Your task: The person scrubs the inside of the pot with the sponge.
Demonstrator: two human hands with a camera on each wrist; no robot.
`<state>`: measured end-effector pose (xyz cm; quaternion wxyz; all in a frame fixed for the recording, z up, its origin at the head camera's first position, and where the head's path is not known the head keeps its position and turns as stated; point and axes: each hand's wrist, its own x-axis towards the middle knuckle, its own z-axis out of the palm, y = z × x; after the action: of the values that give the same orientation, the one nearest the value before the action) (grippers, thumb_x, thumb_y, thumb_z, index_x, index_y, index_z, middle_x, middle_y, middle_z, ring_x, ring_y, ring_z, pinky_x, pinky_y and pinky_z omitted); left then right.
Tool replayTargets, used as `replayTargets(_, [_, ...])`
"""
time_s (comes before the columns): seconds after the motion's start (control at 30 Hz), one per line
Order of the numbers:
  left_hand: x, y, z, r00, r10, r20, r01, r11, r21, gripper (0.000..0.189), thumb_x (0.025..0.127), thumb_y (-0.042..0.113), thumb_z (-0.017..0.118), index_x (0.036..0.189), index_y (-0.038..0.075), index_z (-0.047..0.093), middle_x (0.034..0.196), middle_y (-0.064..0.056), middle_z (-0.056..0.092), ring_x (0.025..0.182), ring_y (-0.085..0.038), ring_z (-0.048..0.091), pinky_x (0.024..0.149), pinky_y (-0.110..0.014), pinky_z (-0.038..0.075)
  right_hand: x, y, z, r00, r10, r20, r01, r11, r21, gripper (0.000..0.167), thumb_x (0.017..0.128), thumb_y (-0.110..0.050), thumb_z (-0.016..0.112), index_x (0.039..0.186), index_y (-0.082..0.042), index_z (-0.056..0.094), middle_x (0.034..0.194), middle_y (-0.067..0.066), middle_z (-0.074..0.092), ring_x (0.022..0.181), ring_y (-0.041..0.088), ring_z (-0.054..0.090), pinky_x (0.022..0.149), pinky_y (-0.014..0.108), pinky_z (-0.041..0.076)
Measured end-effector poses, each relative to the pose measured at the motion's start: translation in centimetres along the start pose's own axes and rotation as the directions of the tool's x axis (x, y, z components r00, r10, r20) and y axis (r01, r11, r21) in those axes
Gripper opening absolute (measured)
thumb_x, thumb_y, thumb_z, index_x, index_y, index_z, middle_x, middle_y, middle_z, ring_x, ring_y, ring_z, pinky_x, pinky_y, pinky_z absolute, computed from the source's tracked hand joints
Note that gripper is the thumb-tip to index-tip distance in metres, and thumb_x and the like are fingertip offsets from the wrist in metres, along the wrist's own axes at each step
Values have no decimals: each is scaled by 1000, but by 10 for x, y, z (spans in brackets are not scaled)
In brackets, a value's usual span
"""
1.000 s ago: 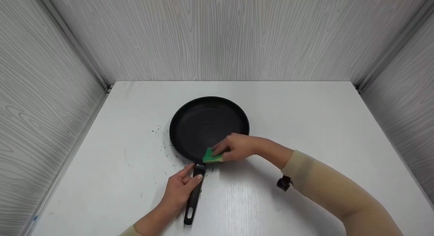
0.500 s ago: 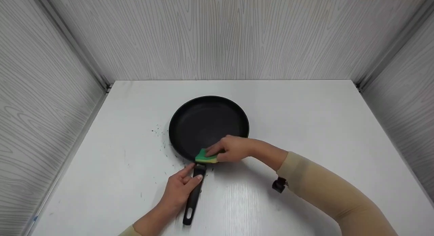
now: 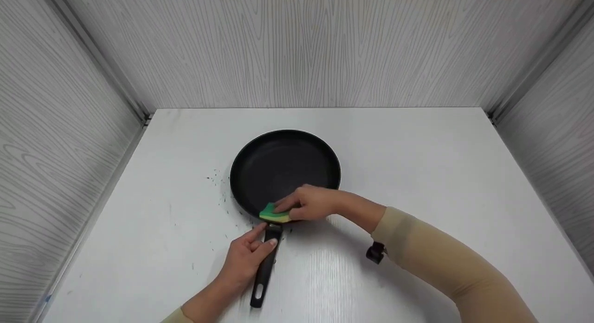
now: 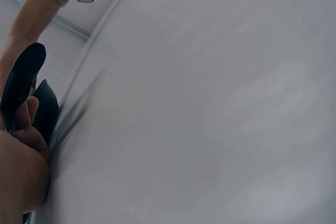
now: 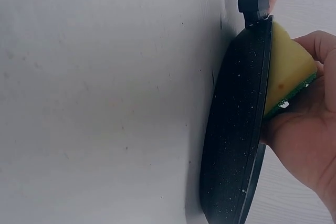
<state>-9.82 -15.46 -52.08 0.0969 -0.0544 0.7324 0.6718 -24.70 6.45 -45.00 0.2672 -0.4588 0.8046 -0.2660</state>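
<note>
A black frying pan [image 3: 283, 165] lies on the white table, its handle [image 3: 263, 276] pointing toward the person. The left hand [image 3: 243, 258] grips that handle close to the pan's rim, thumb on top. In the left wrist view the handle [image 4: 23, 77] rises beside the curled fingers of the left hand [image 4: 26, 156]. The right hand [image 3: 313, 203] holds a green and yellow sponge [image 3: 274, 214] against the near inner edge of the pan, by the handle joint. From the right wrist, the yellow side of the sponge [image 5: 291, 66] shows at the rim, the right hand [image 5: 310, 124] behind it.
Small dark crumbs [image 3: 222, 193] are scattered on the table [image 3: 417, 165] left of the pan and around the handle joint. Pale wood-grain panels [image 3: 315, 49] stand at the back and both sides. A small black device [image 3: 376, 252] is strapped at the right sleeve.
The right hand has slid the sponge leftward along the pan's near edge, from right of the handle joint to just above and left of it. The left hand keeps its grip on the handle.
</note>
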Motion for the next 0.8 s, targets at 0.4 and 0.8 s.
replayTargets(0.4, [0,0,2,1000,24,4,-23,999,-48,68,100,17,77,156,-6,47,61,2,43,50,-8,36,56,-23,35,12,3,4,1000,-15,-18,15,999,32,43,102,-16,57,142,-17,70,152,3,58,96,7,60,72,24,42])
replayTargets(0.8, [0,-2,2,999,34,18,-33,998,-54,67,100,17,77,156,-6,47,61,3,44,51,-8,38,56,-22,36,28,0,10,998,20,-67,-16,998,67,43,101,-17,58,142,-20,70,151,-2,59,128,8,60,86,24,46])
